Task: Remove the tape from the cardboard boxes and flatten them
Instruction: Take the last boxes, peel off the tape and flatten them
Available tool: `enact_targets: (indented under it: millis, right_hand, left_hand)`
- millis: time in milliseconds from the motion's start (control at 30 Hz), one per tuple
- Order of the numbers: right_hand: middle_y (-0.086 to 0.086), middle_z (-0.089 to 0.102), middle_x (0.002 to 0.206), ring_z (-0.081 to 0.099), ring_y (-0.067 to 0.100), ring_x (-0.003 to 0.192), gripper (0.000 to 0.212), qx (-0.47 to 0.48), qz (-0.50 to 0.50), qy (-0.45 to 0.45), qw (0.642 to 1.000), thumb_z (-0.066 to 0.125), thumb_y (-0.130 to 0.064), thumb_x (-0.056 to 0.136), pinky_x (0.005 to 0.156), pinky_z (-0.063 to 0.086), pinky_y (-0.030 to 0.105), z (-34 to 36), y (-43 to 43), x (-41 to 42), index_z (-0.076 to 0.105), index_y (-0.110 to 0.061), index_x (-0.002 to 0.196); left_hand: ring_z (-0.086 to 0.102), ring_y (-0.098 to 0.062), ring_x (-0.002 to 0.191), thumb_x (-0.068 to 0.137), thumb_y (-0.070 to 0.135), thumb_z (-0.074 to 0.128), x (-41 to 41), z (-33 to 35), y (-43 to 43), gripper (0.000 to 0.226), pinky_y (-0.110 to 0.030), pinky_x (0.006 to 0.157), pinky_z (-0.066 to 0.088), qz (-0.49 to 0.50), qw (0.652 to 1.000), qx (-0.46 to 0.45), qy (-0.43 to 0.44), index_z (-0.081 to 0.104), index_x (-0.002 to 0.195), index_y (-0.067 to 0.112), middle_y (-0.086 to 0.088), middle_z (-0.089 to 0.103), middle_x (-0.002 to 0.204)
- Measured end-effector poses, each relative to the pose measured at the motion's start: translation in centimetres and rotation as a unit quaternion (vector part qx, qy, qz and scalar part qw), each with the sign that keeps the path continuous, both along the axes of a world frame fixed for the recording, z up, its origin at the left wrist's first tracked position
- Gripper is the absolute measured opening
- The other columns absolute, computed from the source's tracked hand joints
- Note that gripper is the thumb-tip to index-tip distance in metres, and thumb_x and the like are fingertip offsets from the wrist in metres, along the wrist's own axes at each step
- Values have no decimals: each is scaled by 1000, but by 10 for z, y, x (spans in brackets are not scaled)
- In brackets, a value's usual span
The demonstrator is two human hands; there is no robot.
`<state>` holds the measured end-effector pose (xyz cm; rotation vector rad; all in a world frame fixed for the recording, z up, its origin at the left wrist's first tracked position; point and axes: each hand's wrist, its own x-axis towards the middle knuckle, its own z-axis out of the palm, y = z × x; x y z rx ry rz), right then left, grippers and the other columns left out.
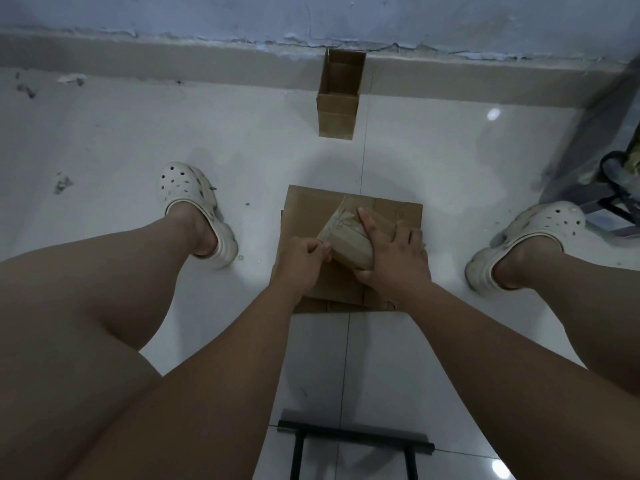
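A small taped cardboard box (346, 237) rests tilted on a stack of flattened cardboard (398, 211) on the white tiled floor. My right hand (394, 261) grips the box from the right, thumb under its near corner and index finger stretched along its top. My left hand (301, 258) pinches at the box's left edge, where shiny tape covers the surface. An open, upright cardboard box (337, 110) stands farther off by the wall.
My legs and white clogs (197, 206) flank the cardboard on both sides. A black metal stool frame (353, 438) is near me at the bottom. A dark metal stand (609, 188) occupies the right edge. The wall base runs across the top.
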<state>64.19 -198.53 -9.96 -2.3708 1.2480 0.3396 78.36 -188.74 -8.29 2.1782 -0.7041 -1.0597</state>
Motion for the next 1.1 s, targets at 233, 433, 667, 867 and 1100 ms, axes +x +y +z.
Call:
enact_targets:
  millis: [233, 433, 667, 867, 1100]
  right_hand:
    - [17, 20, 144, 21, 39, 129, 112, 13, 13, -10, 1000, 69, -57, 75, 101, 33, 55, 1, -5, 1, -25, -61, 135]
    - [17, 19, 144, 19, 39, 130, 112, 18, 4, -7, 1000, 69, -57, 75, 102, 33, 57, 3, -9, 2, -25, -62, 134]
    - [16, 18, 147, 15, 40, 133, 110, 57, -9, -2, 998, 71, -51, 75, 104, 29, 58, 8, -20, 9, -19, -62, 138]
    - [1, 10, 149, 13, 31, 136, 101, 109, -57, -64, 990, 74, -38, 71, 109, 32, 51, 16, -53, 8, 8, -59, 145]
    - [-6, 38, 127, 46, 16, 112, 90, 233, -168, -236, 928, 83, -37, 72, 80, 45, 26, 36, -82, 5, 34, -45, 147]
  left_hand:
    - [54, -16, 82, 95, 18, 52, 3, -7, 8, 21, -20, 75, 44, -56, 962, -8, -266, 68, 96, 4, -6, 52, 109]
    - [60, -18, 81, 97, 11, 41, 22, -5, 7, 29, -13, 67, 34, 57, 986, -5, -159, 60, 119, 15, -1, 61, 83]
    - [56, -18, 90, 91, 1, 39, 2, -5, -5, 35, -25, 70, 43, 69, 991, 78, -79, 60, 116, 15, -3, 62, 110]
    - [43, -15, 56, 89, 10, 36, -5, -4, -8, 30, -26, 51, 32, 88, 981, 95, -144, 47, 62, 12, -2, 47, 60]
    - [44, -8, 55, 86, 43, 40, -2, 9, -30, 24, -23, 49, 24, 104, 986, 44, -120, 43, 70, 25, 8, 47, 63]
